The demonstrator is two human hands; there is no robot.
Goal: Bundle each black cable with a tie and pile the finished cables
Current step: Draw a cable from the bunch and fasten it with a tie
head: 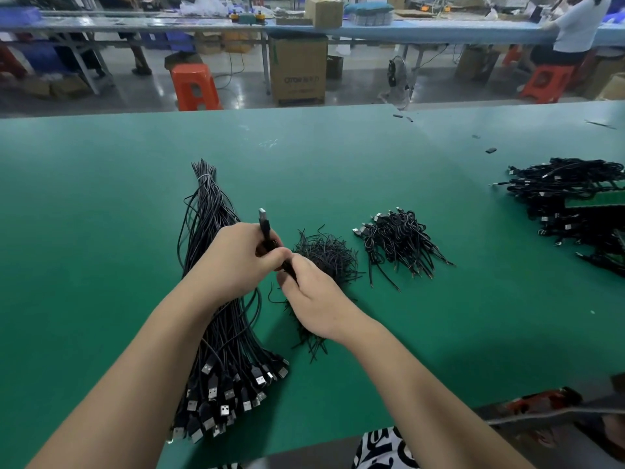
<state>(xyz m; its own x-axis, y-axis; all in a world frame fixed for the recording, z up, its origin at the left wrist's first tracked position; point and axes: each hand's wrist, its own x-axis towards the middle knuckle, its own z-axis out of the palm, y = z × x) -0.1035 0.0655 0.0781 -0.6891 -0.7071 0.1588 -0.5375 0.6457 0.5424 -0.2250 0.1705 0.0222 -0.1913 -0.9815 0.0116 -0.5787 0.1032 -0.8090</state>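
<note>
A wide green table [439, 184] fills the near half of the room; past its far edge runs a grey floor with 2 orange stools [194, 86], a tall cardboard box [297, 69] and a long blue bench [372, 28] cluttered with boxes and bags, where a person in a white top [580, 25] sits at the right end.

No bins or trays sit on the table; everything lies loose in heaps. On the left, a long sheaf of unbundled black cables [216, 231] stretches away, its USB plugs fanned toward the near edge. A tangle of black ties [326, 255] lies in the middle, partly hidden under the right wrist. Right of it sits the small pile of finished cables [399, 242], and a larger heap [575, 198] lies at the far right.

The left hand [236, 262] is closed around a coiled cable [265, 228], plug pointing up. The right hand [311, 299] pinches something dark just beside that coil, fingertips touching the left hand's.
</note>
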